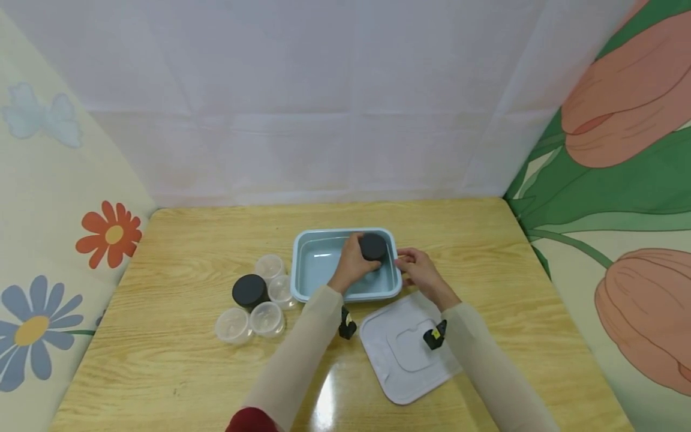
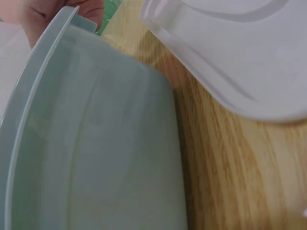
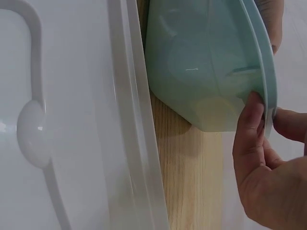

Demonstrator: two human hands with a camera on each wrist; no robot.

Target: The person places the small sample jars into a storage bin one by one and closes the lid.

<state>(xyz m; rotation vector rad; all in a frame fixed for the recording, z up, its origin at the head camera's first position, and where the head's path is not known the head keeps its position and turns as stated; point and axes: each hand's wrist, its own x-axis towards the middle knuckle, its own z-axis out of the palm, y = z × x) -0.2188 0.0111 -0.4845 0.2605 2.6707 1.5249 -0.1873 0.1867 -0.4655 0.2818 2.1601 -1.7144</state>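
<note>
A light blue plastic bin (image 1: pixel 318 264) stands on the wooden table. My left hand (image 1: pixel 351 264) reaches into it and grips a black round container (image 1: pixel 373 246) near the bin's right end, thumb and fingers around its side. With thumb and fingers, my right hand (image 1: pixel 423 273) pinches the bin's right rim, seen closely in the right wrist view, where the bin's outer wall (image 3: pixel 201 72) shows. In the left wrist view the bin's wall (image 2: pixel 110 134) hides the left hand.
A white lid (image 1: pixel 388 372) lies in front of the bin, under the right forearm. Left of the bin stand several clear plastic cups (image 1: pixel 267 319) around another black round container (image 1: pixel 251 291). A white cloth backdrop (image 1: pixel 345 150) hangs behind the table (image 1: pixel 189 240).
</note>
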